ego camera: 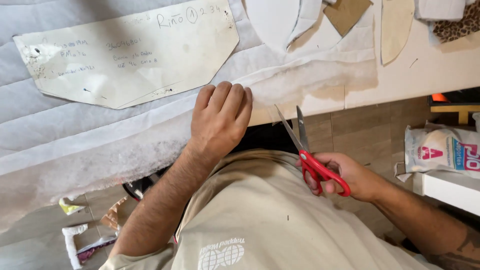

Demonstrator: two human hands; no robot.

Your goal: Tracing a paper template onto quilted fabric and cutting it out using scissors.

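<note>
My left hand [220, 117] rests with curled fingers on the near edge of layered white quilted fabric and wadding [75, 145] that hangs over the table's front edge. A cream cardboard pattern piece [135, 55] with handwriting lies flat on the fabric, just beyond that hand. My right hand [352, 177] grips red-handled scissors [307, 155] in front of the table, below its edge. The blades are slightly apart and point up toward the fabric's edge, not touching it.
Other pattern pieces in white [272, 20], brown [347, 12] and cream [395, 27] lie at the table's far right, beside leopard-print material [460, 25]. A printed white sack [440, 152] sits on a shelf at right. Scraps [80, 240] litter the tiled floor.
</note>
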